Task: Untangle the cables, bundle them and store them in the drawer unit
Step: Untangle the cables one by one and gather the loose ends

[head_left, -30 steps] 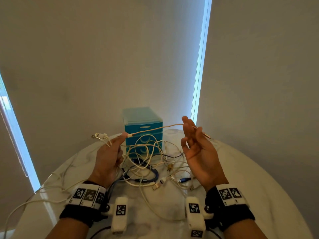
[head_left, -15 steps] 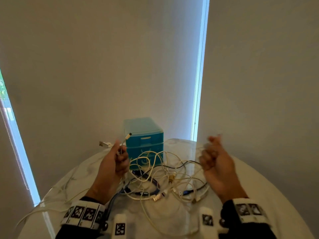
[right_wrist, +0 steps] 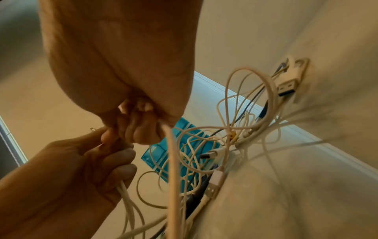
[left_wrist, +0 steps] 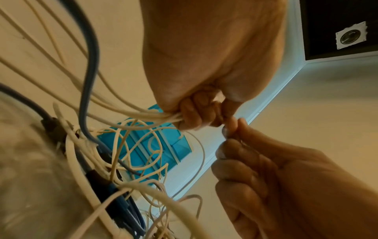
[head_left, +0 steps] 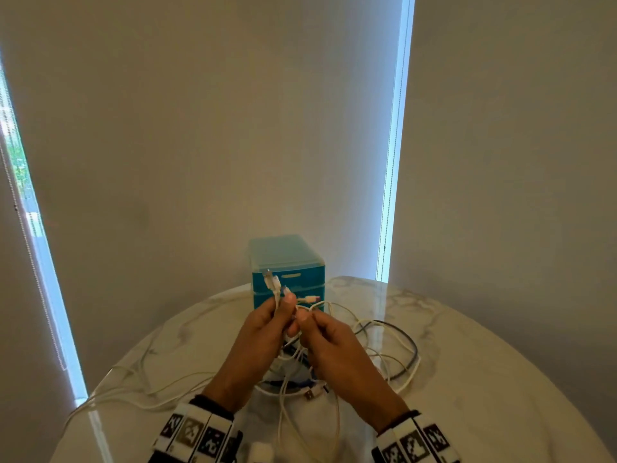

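A tangle of white, beige and dark blue cables (head_left: 374,355) lies on the round marble table (head_left: 484,379). The teal drawer unit (head_left: 287,262) stands behind it, its drawers closed. My left hand (head_left: 283,305) is raised in front of the unit and grips several white cables (left_wrist: 163,117), whose plugs (head_left: 271,282) stick up above the fist. My right hand (head_left: 305,317) touches the left hand and pinches a beige cable (right_wrist: 171,161) that hangs down into the tangle. From the left wrist, the right hand (left_wrist: 266,169) shows with curled fingers.
White cables (head_left: 133,392) trail off the table's left edge. USB plugs (right_wrist: 286,85) lie among the loops. Blinds and window strips stand close behind and to the left. Bare marble shows at the right and the front right.
The hands, earlier apart with a beige cable stretched between them, have come together in front of the drawer unit. The right hand went from spread fingers to a pinch beside the left fist.
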